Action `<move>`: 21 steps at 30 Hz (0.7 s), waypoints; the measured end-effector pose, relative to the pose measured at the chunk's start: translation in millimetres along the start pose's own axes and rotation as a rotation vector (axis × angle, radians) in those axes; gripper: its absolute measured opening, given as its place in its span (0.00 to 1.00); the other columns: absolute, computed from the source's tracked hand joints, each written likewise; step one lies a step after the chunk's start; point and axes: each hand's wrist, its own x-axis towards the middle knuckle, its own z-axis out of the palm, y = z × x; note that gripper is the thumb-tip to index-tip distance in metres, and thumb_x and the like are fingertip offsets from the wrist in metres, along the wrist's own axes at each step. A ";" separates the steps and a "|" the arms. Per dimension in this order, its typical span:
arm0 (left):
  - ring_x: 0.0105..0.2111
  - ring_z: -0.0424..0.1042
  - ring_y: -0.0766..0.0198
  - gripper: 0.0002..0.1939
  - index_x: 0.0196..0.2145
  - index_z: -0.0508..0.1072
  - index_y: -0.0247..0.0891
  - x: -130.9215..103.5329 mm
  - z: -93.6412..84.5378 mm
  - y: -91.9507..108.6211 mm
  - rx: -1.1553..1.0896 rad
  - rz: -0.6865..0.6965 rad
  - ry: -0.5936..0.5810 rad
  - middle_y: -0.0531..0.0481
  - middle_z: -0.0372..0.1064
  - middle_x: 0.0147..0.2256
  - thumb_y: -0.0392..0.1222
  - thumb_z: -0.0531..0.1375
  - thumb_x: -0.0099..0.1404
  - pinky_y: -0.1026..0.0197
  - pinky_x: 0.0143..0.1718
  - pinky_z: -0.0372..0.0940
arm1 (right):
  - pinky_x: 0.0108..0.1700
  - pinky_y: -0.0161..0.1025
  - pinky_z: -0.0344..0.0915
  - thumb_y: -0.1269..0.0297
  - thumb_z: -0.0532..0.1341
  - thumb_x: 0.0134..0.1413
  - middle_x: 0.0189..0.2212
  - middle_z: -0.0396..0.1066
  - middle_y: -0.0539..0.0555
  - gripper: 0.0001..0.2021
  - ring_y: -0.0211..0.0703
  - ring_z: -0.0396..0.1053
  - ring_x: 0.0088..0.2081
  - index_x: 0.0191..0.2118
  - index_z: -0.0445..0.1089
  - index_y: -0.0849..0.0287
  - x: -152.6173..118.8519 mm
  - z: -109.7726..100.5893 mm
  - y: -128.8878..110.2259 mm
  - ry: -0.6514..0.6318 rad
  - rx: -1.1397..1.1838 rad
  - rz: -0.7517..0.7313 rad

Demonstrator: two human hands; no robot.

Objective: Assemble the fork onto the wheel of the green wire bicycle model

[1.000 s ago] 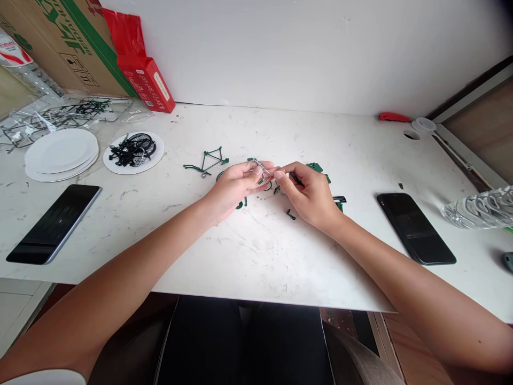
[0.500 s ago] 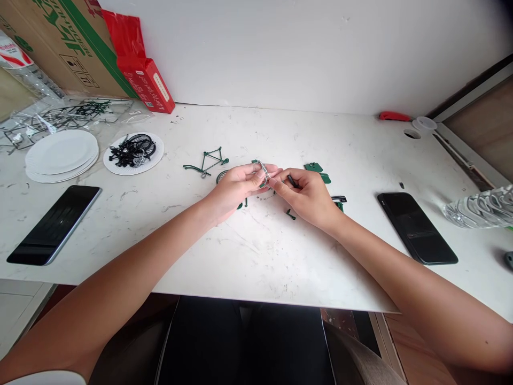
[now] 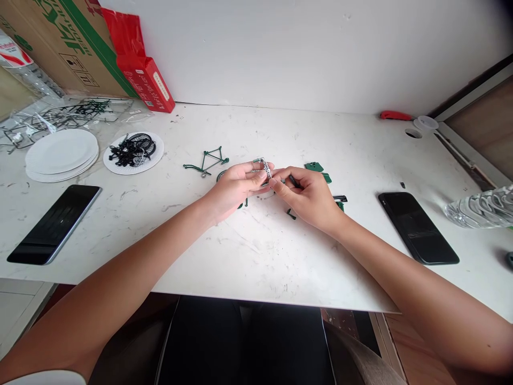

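Observation:
My left hand (image 3: 236, 187) pinches a small silver handlebar (image 3: 265, 164) with green grips, which looks like part of a model bicycle. My right hand (image 3: 312, 198) is closed, its thumb and fingertips at the handlebar's near end. A slim black stick-like tool (image 3: 295, 182) lies within the right hand, mostly covered by the fingers. Beyond the left hand a green bicycle frame (image 3: 212, 158) rests on the table. A wheel and other small parts are partly hidden beneath my hands. Green flat pieces (image 3: 315, 167) and a short green part (image 3: 291, 214) lie around the right hand.
A paper plate (image 3: 158, 160) of black parts, stacked white plates (image 3: 62, 152) and part sprues (image 3: 88, 109) are at left. Phones (image 3: 54, 224) (image 3: 419, 227) lie on both sides. A red packet (image 3: 146, 85) stands behind; a plastic bottle (image 3: 481, 207) lies right.
The silver handlebar has turned slightly between my fingers, and its near grip now shows by my right fingertips. My arms stay almost in place.

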 end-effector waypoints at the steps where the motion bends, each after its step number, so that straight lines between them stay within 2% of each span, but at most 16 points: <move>1: 0.62 0.79 0.49 0.07 0.47 0.85 0.35 0.2 -0.4 -0.6 0.001 -0.002 0.000 0.40 0.82 0.55 0.40 0.70 0.76 0.36 0.77 0.62 | 0.27 0.40 0.48 0.48 0.69 0.74 0.23 0.58 0.44 0.15 0.36 0.47 0.25 0.41 0.81 0.55 0.2 -0.1 0.1 -0.006 0.011 0.007; 3: 0.63 0.79 0.48 0.06 0.47 0.85 0.35 0.4 -0.7 -1.3 0.007 0.002 0.000 0.39 0.82 0.55 0.40 0.70 0.76 0.36 0.77 0.61 | 0.27 0.40 0.49 0.46 0.69 0.73 0.25 0.66 0.46 0.17 0.35 0.48 0.25 0.40 0.81 0.55 0.8 0.0 0.3 -0.014 0.031 0.014; 6: 0.63 0.79 0.48 0.07 0.47 0.85 0.35 -0.1 -0.7 -1.1 0.010 0.002 0.005 0.39 0.83 0.55 0.39 0.69 0.76 0.35 0.78 0.60 | 0.27 0.40 0.51 0.44 0.70 0.73 0.36 0.79 0.52 0.20 0.34 0.50 0.26 0.38 0.81 0.56 1.7 0.0 1.3 -0.027 0.069 0.016; 8: 0.64 0.79 0.47 0.06 0.48 0.85 0.35 -0.4 -0.8 -0.8 0.001 -0.006 0.011 0.38 0.84 0.56 0.39 0.69 0.76 0.36 0.78 0.61 | 0.29 0.40 0.54 0.43 0.69 0.73 0.42 0.83 0.55 0.21 0.34 0.54 0.27 0.38 0.81 0.57 2.2 -0.2 2.3 -0.047 0.092 0.021; 11: 0.65 0.79 0.46 0.05 0.47 0.84 0.35 -0.8 -0.8 -0.6 -0.009 -0.017 0.008 0.37 0.84 0.57 0.39 0.70 0.76 0.37 0.77 0.63 | 0.29 0.40 0.56 0.41 0.69 0.72 0.44 0.84 0.56 0.22 0.34 0.56 0.27 0.37 0.81 0.57 2.5 -0.6 3.7 -0.053 0.098 0.041; 14: 0.65 0.79 0.46 0.04 0.45 0.83 0.34 -0.6 -0.2 -0.6 -0.031 -0.020 0.003 0.36 0.84 0.56 0.38 0.69 0.76 0.37 0.77 0.63 | 0.29 0.40 0.55 0.39 0.70 0.71 0.40 0.82 0.56 0.24 0.35 0.57 0.27 0.35 0.80 0.57 2.6 -0.7 3.2 -0.033 0.081 0.056; 17: 0.67 0.78 0.45 0.04 0.45 0.83 0.34 -0.2 0.5 -0.4 -0.060 -0.019 -0.001 0.36 0.85 0.56 0.37 0.69 0.76 0.36 0.77 0.62 | 0.30 0.40 0.54 0.36 0.70 0.70 0.32 0.76 0.53 0.27 0.37 0.57 0.28 0.31 0.77 0.57 3.0 -1.1 0.9 -0.017 0.060 0.049; 21: 0.67 0.79 0.44 0.05 0.47 0.83 0.34 -0.4 -0.5 1.3 -0.084 -0.045 -0.002 0.36 0.84 0.57 0.39 0.69 0.77 0.35 0.78 0.62 | 0.27 0.42 0.49 0.33 0.65 0.73 0.22 0.57 0.47 0.30 0.38 0.49 0.25 0.30 0.76 0.55 3.8 -3.8 0.5 0.047 0.069 0.062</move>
